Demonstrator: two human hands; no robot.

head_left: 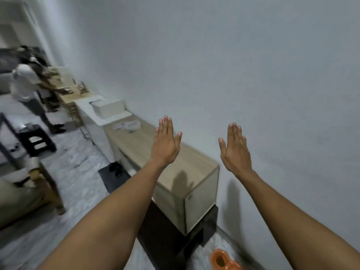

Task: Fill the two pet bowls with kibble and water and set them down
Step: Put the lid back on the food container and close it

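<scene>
Both my arms are stretched out in front of me. My left hand (pixel 165 143) hovers flat over a light wooden cabinet (pixel 175 172), fingers straight and together, holding nothing. My right hand (pixel 234 149) is held the same way in front of the white wall, also holding nothing. An orange double pet bowl (pixel 224 260) sits on the floor at the bottom edge, partly cut off; one cup holds something brown. A pale crumpled item (pixel 128 126) lies at the far end of the cabinet top; I cannot tell what it is.
A white wall (pixel 253 75) runs along the right. Beyond the cabinet stands a white unit with a white box (pixel 109 110). Another person (pixel 29 84) bends over a wooden table at far left. A black stool (pixel 37 141), a chair and a dark floor mat (pixel 115 178) stand left.
</scene>
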